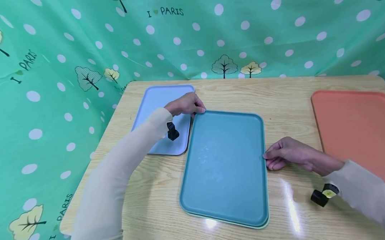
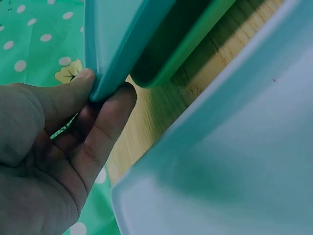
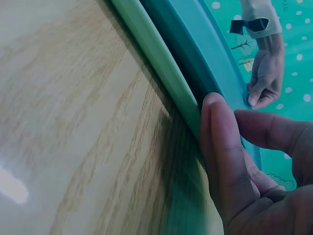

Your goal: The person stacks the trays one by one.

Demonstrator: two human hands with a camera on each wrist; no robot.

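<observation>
A teal-blue tray (image 1: pixel 227 168) lies over a green tray (image 3: pixel 161 58) in the middle of the table, the green one showing as a thin rim below it. My left hand (image 1: pixel 186 104) pinches the blue tray's far left corner between thumb and fingers. In the left wrist view that corner of the blue tray (image 2: pixel 115 63) stands apart from the green tray (image 2: pixel 171 58) beneath. My right hand (image 1: pixel 285 153) pinches the blue tray's right edge. Seen from the right wrist, a dark gap runs between the two rims beside the fingertips (image 3: pixel 215 105).
A lavender tray (image 1: pixel 168 146) lies at the back left, partly under my left forearm. An orange tray (image 1: pixel 357 127) lies at the right, beyond my right hand. Behind the wooden table (image 1: pixel 288 94) hangs a green dotted curtain (image 1: pixel 259 24).
</observation>
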